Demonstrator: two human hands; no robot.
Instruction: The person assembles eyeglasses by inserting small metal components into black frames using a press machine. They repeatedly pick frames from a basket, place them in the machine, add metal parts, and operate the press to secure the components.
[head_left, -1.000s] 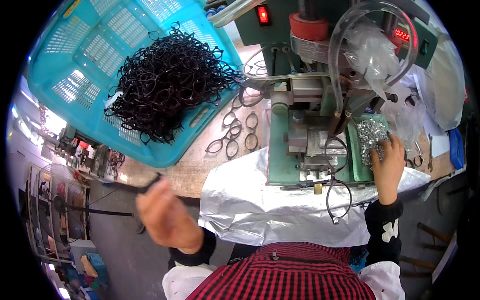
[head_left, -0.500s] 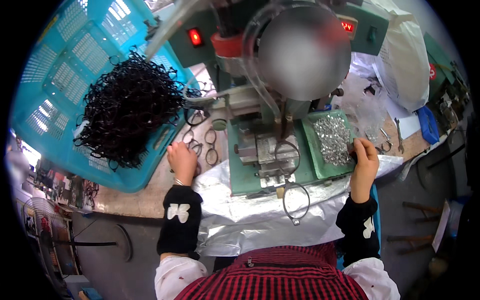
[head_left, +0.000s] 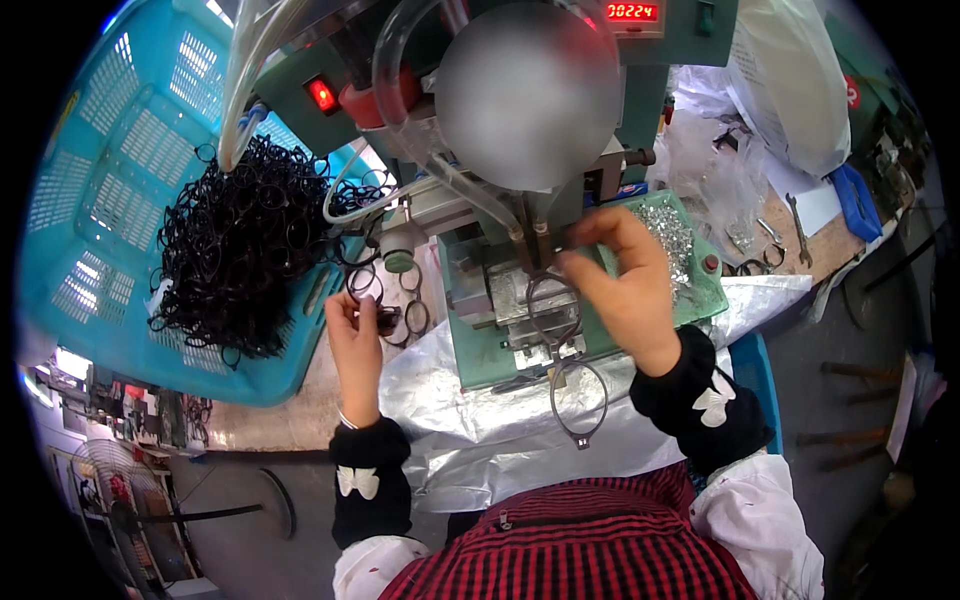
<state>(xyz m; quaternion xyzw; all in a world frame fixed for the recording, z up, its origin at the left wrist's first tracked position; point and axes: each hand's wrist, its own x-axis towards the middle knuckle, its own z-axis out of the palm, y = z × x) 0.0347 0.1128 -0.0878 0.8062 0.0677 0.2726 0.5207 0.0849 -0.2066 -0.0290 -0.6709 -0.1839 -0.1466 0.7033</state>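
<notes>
My left hand (head_left: 357, 335) pinches a dark eyeglass frame (head_left: 380, 318) on the wooden bench, just right of the blue basket (head_left: 110, 170) heaped with black eyeglass frames (head_left: 240, 240). My right hand (head_left: 620, 280) reaches over the green machine (head_left: 480, 330), fingertips closed on something small at the machine's head. A grey eyeglass frame (head_left: 565, 350) lies on the machine's fixture, one lens ring hanging over the front edge. Behind my right hand sits a green tray of small shiny metal parts (head_left: 680, 235).
Clear hoses (head_left: 400, 60) loop down from the machine's upper body, which has a red lit switch (head_left: 322, 95). Silver foil sheeting (head_left: 470, 420) covers the bench front. A few loose frames (head_left: 405, 290) lie beside the basket. Plastic bags, pliers (head_left: 795, 225) and papers lie at right.
My right hand left the tray of metal parts and moved up-left to the machine head. My left hand slid a little right and picked up a frame beside the basket.
</notes>
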